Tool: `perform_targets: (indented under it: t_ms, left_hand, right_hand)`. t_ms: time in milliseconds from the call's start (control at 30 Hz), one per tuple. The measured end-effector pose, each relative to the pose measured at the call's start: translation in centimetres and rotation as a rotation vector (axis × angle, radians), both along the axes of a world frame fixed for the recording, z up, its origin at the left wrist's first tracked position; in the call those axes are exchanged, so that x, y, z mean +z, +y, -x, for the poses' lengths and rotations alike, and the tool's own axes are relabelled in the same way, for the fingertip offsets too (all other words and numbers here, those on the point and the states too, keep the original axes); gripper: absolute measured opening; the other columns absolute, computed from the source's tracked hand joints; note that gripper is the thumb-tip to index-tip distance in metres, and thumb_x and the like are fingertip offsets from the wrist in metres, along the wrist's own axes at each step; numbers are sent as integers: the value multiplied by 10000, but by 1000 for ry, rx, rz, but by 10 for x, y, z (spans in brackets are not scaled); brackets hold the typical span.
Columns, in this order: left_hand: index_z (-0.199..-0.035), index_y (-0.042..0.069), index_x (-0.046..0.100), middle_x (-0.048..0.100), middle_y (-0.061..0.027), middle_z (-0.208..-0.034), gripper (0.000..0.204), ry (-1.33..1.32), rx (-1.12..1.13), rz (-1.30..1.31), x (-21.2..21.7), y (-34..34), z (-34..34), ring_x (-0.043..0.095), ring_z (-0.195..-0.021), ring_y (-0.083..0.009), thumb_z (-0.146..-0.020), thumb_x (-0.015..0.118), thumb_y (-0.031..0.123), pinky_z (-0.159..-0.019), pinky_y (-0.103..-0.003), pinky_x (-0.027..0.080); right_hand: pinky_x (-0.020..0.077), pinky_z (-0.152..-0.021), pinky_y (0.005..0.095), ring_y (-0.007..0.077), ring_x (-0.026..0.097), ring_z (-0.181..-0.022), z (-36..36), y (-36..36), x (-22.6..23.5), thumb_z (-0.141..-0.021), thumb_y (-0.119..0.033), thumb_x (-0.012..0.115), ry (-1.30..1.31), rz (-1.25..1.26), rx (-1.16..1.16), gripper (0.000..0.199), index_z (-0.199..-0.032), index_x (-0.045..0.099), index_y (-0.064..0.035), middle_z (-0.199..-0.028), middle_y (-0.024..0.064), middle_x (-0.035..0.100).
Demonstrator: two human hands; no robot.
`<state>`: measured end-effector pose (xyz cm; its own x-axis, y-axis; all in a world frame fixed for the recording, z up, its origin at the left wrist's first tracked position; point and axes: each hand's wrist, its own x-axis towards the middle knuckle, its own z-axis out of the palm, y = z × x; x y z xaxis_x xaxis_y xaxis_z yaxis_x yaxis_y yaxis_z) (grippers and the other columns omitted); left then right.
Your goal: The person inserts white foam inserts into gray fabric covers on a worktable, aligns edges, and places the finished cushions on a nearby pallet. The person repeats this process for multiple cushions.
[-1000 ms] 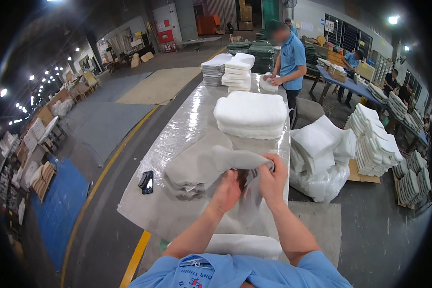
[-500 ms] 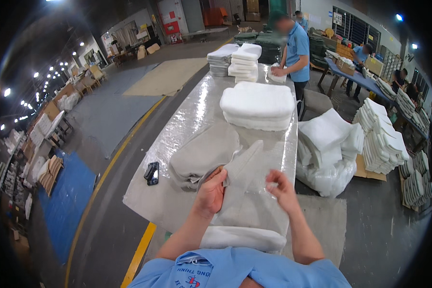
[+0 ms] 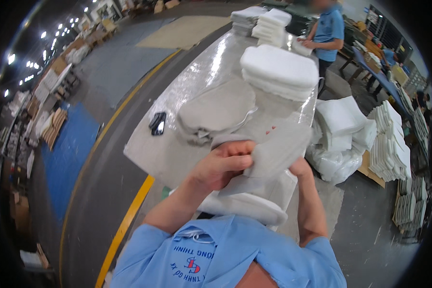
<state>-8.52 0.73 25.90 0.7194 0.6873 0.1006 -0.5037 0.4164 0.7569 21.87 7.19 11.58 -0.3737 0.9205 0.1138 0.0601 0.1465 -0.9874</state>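
Observation:
My left hand (image 3: 228, 163) is closed on a light grey fabric cover (image 3: 283, 149), fingers and thumb pinching its left edge. The cover is raised above the near part of the table, its broad panel facing me. Behind that panel is my right hand (image 3: 300, 166); its fingers are mostly hidden, with only reddish fingertips showing past the cover's upper edge. Just beyond lies a stack of the same grey covers (image 3: 218, 108). A white padded piece (image 3: 249, 206) lies at the near table edge, against my body.
A black phone (image 3: 157, 126) lies on the plastic-covered table (image 3: 151, 149). Thick white padding (image 3: 279, 67) is stacked farther up, with more piles at the far end. A person (image 3: 330, 31) stands there, hands on white material. Bagged white padding (image 3: 341, 134) sits to the right.
My left hand has lifted the grey cover and brought it right. My right hand, apart from it before, is now behind it. The view has tilted down toward me.

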Motion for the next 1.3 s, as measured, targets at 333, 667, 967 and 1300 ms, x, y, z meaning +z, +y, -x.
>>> perform_targets:
  t_ms: [333, 667, 967, 1300]
  left_hand:
    - [-1248, 43, 649, 706, -5, -1086, 290, -63, 240, 4, -15, -24, 81, 677, -991, -82, -1012, 702, 203, -868, -263, 555]
    - [-1264, 74, 664, 723, 1, -1107, 282, -159, 367, 403, -142, -93, 70, 684, -1000, -107, -1024, 670, 221, -897, -283, 543]
    - [-1086, 38, 703, 681, 26, -938, 180, 431, 902, 154, -130, -101, 75, 572, -862, -52, -1072, 593, 180, -760, -242, 472]
    - [-1086, 35, 677, 606, 37, -763, 158, 497, 1139, 369, -130, -102, 80, 458, -638, -13, -1062, 630, 184, -554, -214, 349]
  right_hand:
    - [493, -786, 281, 117, 624, -876, -21, -66, 134, -847, -134, 790, -125, -176, -131, 307, -1104, 717, 17, -958, 28, 695]
    - [518, -615, 312, 191, 691, -650, 24, -65, 238, -924, -279, 777, -304, 416, 721, 304, -828, 693, -4, -707, 94, 719]
    - [497, -745, 244, 86, 612, -874, 240, -53, 42, -1070, -245, 615, -39, 585, 300, 188, -1016, 624, -65, -874, -4, 617]
    - [508, -725, 221, 73, 628, -823, 236, -96, 133, -1018, -285, 689, -524, 19, 523, 221, -1025, 693, -64, -949, 29, 703]
